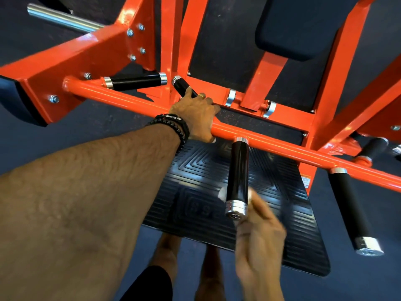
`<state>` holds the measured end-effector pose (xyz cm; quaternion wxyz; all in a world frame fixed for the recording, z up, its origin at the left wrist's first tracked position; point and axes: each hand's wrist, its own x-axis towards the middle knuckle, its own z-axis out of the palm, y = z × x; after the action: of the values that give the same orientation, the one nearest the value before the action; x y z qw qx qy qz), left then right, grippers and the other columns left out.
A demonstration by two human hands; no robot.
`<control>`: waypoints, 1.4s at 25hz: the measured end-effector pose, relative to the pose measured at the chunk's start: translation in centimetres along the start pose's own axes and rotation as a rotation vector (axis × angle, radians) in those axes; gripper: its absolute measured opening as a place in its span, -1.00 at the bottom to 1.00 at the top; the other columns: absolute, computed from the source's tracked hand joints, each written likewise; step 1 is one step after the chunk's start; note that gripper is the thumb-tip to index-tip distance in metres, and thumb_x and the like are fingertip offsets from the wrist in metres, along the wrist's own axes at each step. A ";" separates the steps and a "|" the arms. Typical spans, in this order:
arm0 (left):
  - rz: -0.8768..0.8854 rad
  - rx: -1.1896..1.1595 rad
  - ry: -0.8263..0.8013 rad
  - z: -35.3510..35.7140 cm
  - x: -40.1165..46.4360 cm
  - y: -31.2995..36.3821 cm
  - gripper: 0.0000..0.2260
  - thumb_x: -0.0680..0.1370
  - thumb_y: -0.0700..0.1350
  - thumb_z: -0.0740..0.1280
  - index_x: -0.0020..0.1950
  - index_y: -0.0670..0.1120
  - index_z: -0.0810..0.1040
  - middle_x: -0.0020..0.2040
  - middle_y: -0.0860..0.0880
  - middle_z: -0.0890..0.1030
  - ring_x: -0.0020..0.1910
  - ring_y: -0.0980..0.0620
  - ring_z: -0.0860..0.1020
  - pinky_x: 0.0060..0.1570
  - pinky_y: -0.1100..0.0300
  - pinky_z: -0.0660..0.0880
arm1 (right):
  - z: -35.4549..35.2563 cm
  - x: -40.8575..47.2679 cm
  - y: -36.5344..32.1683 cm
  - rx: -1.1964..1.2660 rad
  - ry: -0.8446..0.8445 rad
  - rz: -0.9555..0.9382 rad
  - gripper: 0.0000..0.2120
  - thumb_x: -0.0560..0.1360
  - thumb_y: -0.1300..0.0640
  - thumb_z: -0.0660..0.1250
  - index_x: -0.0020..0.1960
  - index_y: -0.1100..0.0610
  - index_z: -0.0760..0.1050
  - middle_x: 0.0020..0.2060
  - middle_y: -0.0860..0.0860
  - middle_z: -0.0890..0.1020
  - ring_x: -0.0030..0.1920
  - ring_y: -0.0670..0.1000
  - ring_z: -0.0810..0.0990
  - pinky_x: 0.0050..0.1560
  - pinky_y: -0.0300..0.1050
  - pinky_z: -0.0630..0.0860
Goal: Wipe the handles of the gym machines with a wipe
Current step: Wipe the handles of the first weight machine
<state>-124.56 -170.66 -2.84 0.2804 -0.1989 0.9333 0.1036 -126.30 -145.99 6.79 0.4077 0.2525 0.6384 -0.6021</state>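
Right hand [258,242] sits blurred at the near cap of the middle handle [238,172], white wipe [223,195] pinched against it. The handle runs straight away from that hand, up to the orange bar [130,98]. Left hand [195,116] clamps that bar, farther off.

head view | looks steeply down, close over orange bar [134,100] (wide-angle) | 1 view, nothing shared
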 end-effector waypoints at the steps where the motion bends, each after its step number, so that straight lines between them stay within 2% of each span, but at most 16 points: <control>1: -0.001 0.008 0.006 -0.1 0.0 0.0 -0.29 0.37 0.37 0.34 0.35 -0.07 0.44 0.27 -0.12 0.53 0.32 -0.17 0.44 0.39 -0.29 0.20 | 1.0 1.8 -1.0 -0.093 0.023 -0.113 -0.77 0.49 0.41 0.33 0.10 0.28 0.63 -0.02 0.17 0.72 -0.09 0.02 0.71 -0.17 -0.24 0.62; 3: 0.000 0.010 0.003 -0.1 0.0 -0.1 -0.29 0.38 0.36 0.35 0.36 -0.07 0.43 0.28 -0.12 0.52 0.33 -0.17 0.44 0.39 -0.29 0.20 | 3.2 5.6 -3.3 -0.381 -0.005 -0.403 -0.83 0.46 0.31 0.45 0.05 0.21 0.67 -0.10 0.08 0.73 -0.07 -0.02 0.69 -0.01 -0.11 0.62; 5: 0.004 0.008 0.000 -0.1 0.0 0.2 -0.29 0.39 0.36 0.34 0.37 -0.07 0.42 0.29 -0.12 0.52 0.33 -0.17 0.43 0.39 -0.29 0.20 | 4.2 6.4 -4.6 -0.618 -0.115 -0.548 -0.87 0.43 0.26 0.51 -0.07 0.07 0.70 -0.14 0.00 0.72 -0.11 -0.06 0.67 0.01 -0.03 0.60; 8: 0.004 0.018 0.014 -0.2 -0.1 0.0 -0.28 0.39 0.37 0.33 0.37 -0.08 0.42 0.29 -0.13 0.52 0.34 -0.18 0.43 0.39 -0.31 0.20 | 1.8 0.8 -5.5 -1.002 -0.325 -0.624 -0.82 0.39 0.27 0.54 -0.19 -0.01 0.68 -0.13 -0.11 0.64 -0.09 -0.15 0.60 -0.08 -0.36 0.50; 11: 0.005 0.010 0.011 -0.2 -0.1 0.0 -0.29 0.39 0.36 0.34 0.37 -0.07 0.43 0.29 -0.13 0.52 0.34 -0.18 0.43 0.40 -0.32 0.18 | 1.3 -1.1 -5.5 -1.247 -0.460 -0.759 -0.89 0.38 0.24 0.50 -0.21 0.04 0.68 -0.16 -0.16 0.59 -0.09 -0.16 0.57 -0.09 -0.47 0.43; 12: 0.007 0.006 0.007 -0.2 -0.1 0.1 -0.30 0.39 0.36 0.34 0.37 -0.07 0.42 0.30 -0.13 0.52 0.35 -0.18 0.43 0.40 -0.32 0.18 | 2.9 0.6 -5.8 -1.340 -0.424 -0.798 -0.92 0.41 0.23 0.48 -0.23 0.07 0.67 -0.17 -0.10 0.59 -0.11 -0.14 0.56 -0.09 -0.45 0.40; 15: 0.000 -0.009 -0.001 -0.1 0.0 0.1 -0.31 0.39 0.35 0.34 0.36 -0.07 0.42 0.31 -0.13 0.51 0.36 -0.17 0.42 0.41 -0.33 0.16 | 8.2 5.2 -5.9 -1.656 -0.312 -0.913 -0.93 0.35 0.33 0.39 -0.29 0.22 0.60 -0.22 0.13 0.57 -0.09 0.16 0.52 -0.07 -0.05 0.47; 18: 0.017 0.011 0.040 0.2 0.1 0.0 -0.32 0.37 0.36 0.33 0.32 -0.07 0.45 0.26 -0.12 0.53 0.31 -0.16 0.45 0.37 -0.32 0.21 | 7.0 1.6 -5.1 -1.836 -0.446 -1.109 -0.94 0.18 0.31 0.28 -0.41 0.18 0.45 -0.37 0.14 0.51 -0.19 0.24 0.51 -0.26 0.06 0.42; 20: 0.023 0.011 0.057 0.4 0.1 0.0 -0.32 0.36 0.35 0.33 0.32 -0.07 0.45 0.26 -0.12 0.53 0.30 -0.16 0.45 0.36 -0.32 0.22 | 4.8 -2.2 -4.6 -1.928 -0.537 -1.130 -0.90 0.10 0.24 0.36 -0.46 0.12 0.43 -0.42 0.07 0.49 -0.20 0.19 0.49 -0.25 0.06 0.36; 23: 0.012 0.011 0.061 0.3 0.0 -0.1 -0.31 0.37 0.34 0.33 0.35 -0.07 0.43 0.29 -0.13 0.52 0.32 -0.17 0.43 0.37 -0.34 0.20 | 6.1 -0.2 -4.8 -2.001 -0.401 -1.083 -0.77 0.07 0.23 0.47 -0.45 0.09 0.41 -0.40 0.04 0.49 -0.18 0.18 0.48 -0.14 0.05 0.18; 25: 0.012 0.015 0.054 0.2 0.1 0.0 -0.31 0.39 0.34 0.31 0.37 -0.07 0.42 0.30 -0.14 0.51 0.33 -0.17 0.43 0.38 -0.36 0.18 | 8.8 4.0 -5.1 -1.973 -0.241 -1.015 -0.83 0.20 0.25 0.46 -0.37 0.13 0.46 -0.31 0.08 0.55 -0.10 0.19 0.48 -0.09 0.04 0.13; 27: 0.009 0.004 0.050 0.3 0.2 0.1 -0.31 0.40 0.34 0.30 0.37 -0.07 0.42 0.31 -0.14 0.51 0.34 -0.18 0.42 0.39 -0.36 0.18 | 9.0 5.8 -4.9 -1.866 -0.225 -0.885 -0.96 0.35 0.23 0.39 -0.23 0.13 0.54 -0.15 0.06 0.58 0.02 0.16 0.45 0.00 0.02 0.14; 29: 0.012 -0.004 0.064 0.4 0.3 0.0 -0.31 0.38 0.35 0.30 0.36 -0.07 0.43 0.30 -0.13 0.52 0.33 -0.17 0.44 0.38 -0.36 0.19 | 6.8 3.9 -4.6 -1.711 -0.256 -0.887 -0.96 0.39 0.21 0.40 -0.19 0.10 0.58 -0.12 0.00 0.57 0.02 0.11 0.46 0.05 0.03 0.25; 32: 0.021 -0.020 0.085 0.2 0.1 0.0 -0.28 0.36 0.37 0.32 0.35 -0.07 0.43 0.28 -0.11 0.53 0.30 -0.15 0.45 0.36 -0.34 0.21 | 2.3 -2.2 -4.2 -1.399 -0.330 -0.832 -0.89 0.40 0.17 0.45 -0.21 -0.04 0.64 -0.12 -0.19 0.56 0.00 -0.07 0.47 -0.03 -0.06 0.43; 34: 0.036 -0.031 0.106 0.1 0.0 0.1 -0.25 0.35 0.38 0.34 0.38 -0.06 0.41 0.30 -0.10 0.51 0.32 -0.14 0.44 0.37 -0.32 0.22 | 0.6 -2.7 -4.7 -1.264 -0.261 -0.904 -0.86 0.38 0.19 0.42 -0.21 -0.05 0.63 -0.16 -0.18 0.55 -0.05 -0.03 0.51 -0.10 -0.07 0.49; 35: 0.044 -0.039 0.125 0.1 -0.2 0.0 -0.20 0.32 0.40 0.35 0.41 -0.05 0.39 0.33 -0.10 0.50 0.35 -0.14 0.42 0.38 -0.32 0.20 | 0.3 -1.7 -5.1 -1.272 -0.168 -1.010 -0.87 0.37 0.21 0.39 -0.22 -0.01 0.62 -0.19 -0.16 0.53 -0.10 0.02 0.52 -0.13 -0.01 0.51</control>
<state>-124.36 -170.59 -2.81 0.2153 -0.1901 0.9509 0.1153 -129.46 -146.70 11.04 0.1993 -0.3915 0.8621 -0.2525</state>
